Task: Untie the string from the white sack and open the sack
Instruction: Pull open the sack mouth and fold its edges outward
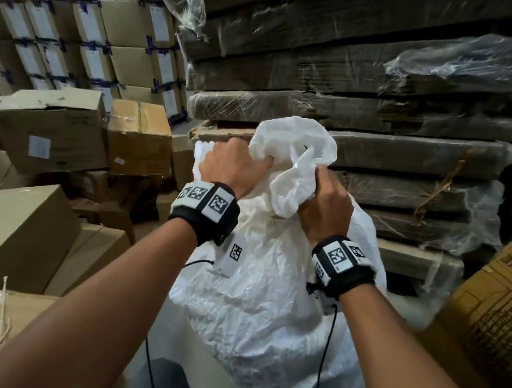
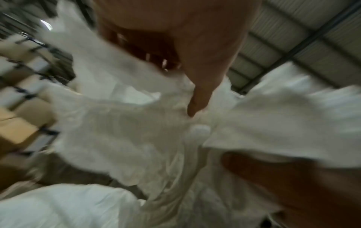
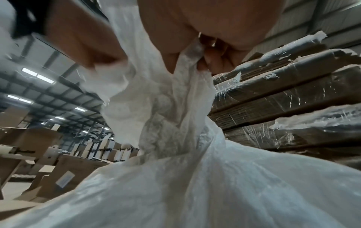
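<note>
A tall white woven sack (image 1: 263,290) stands on the floor in front of me, its crumpled top gathered between both hands. My left hand (image 1: 245,164) grips the bunched fabric on the left side of the mouth; in the blurred left wrist view its thumb (image 2: 199,95) digs into the white sack (image 2: 126,131). On the right side, my right hand (image 1: 322,188) clutches a twisted fold; in the right wrist view its fingers (image 3: 215,60) pinch that fold of the sack (image 3: 185,111). I see no string around the neck. A beige string (image 1: 2,308) lies on a carton at the lower left.
Wrapped bundles of flat cardboard (image 1: 371,95) rise directly behind the sack. Stacked cartons (image 1: 47,135) crowd the left, and a printed carton (image 1: 497,301) stands at the right. Thin black cables (image 1: 326,345) hang from my wrist bands over the sack.
</note>
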Demonstrator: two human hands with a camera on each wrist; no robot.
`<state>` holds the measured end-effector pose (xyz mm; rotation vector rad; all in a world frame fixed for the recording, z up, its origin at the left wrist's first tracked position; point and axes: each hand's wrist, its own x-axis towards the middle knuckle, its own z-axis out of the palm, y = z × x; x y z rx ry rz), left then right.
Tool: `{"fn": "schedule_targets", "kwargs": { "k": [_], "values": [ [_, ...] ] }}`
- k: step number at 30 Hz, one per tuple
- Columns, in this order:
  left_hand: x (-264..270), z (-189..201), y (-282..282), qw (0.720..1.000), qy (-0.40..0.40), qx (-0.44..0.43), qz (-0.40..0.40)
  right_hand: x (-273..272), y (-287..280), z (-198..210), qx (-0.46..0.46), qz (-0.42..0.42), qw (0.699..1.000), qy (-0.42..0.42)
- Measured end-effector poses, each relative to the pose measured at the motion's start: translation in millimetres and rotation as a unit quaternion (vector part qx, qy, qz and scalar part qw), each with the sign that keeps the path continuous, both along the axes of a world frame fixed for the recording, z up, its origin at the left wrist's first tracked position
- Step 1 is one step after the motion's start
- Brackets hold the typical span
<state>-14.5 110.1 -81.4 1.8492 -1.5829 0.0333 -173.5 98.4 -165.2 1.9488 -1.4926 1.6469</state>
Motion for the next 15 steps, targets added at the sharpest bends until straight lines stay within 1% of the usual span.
{"fn": "schedule_targets", "kwargs": {
  "k": [2, 3, 4, 5, 6, 7, 8, 9, 10, 11, 12, 13, 14, 15],
  "values": [
    [-5, -3, 13, 0.997, 0.049, -0.009, -0.064, 0, 0, -2, 0.027, -0.015, 0.999, -0.016],
    [-9, -4, 19, 0.991, 0.090, 0.007, -0.100, 4, 2, -3, 0.037, -0.010, 0.999, -0.018],
    [-13, -4, 26, 0.981, 0.136, 0.034, -0.137, 9, 8, -2, 0.036, 0.014, 0.999, -0.018],
    [-18, -2, 31, 0.967, 0.177, 0.066, -0.170, 14, 15, 0, 0.022, 0.055, 0.998, -0.012],
    [-21, -3, 32, 0.958, 0.195, 0.090, -0.191, 18, 23, 0, 0.016, 0.114, 0.993, 0.001],
    [-20, -3, 31, 0.956, 0.188, 0.099, -0.201, 20, 30, 1, 0.032, 0.178, 0.983, 0.020],
    [-16, -3, 25, 0.960, 0.171, 0.098, -0.197, 18, 36, 2, 0.074, 0.233, 0.969, 0.039],
    [-10, -4, 18, 0.968, 0.142, 0.096, -0.184, 13, 40, 4, 0.138, 0.273, 0.950, 0.058],
    [-4, -4, 13, 0.974, 0.106, 0.096, -0.175, 4, 41, 6, 0.193, 0.300, 0.932, 0.056],
    [2, -4, 11, 0.977, 0.066, 0.094, -0.180, -5, 41, 11, 0.216, 0.320, 0.922, 0.010],
    [7, -4, 12, 0.976, 0.025, 0.082, -0.201, -16, 37, 19, 0.204, 0.318, 0.923, -0.075],
    [11, -3, 15, 0.970, -0.017, 0.061, -0.235, -25, 33, 30, 0.169, 0.299, 0.923, -0.171],
    [12, -2, 20, 0.957, -0.069, 0.039, -0.280, -34, 23, 42, 0.141, 0.266, 0.920, -0.252],
    [12, -1, 26, 0.935, -0.129, 0.028, -0.330, -40, 17, 56, 0.130, 0.244, 0.914, -0.297]
  ]
}}
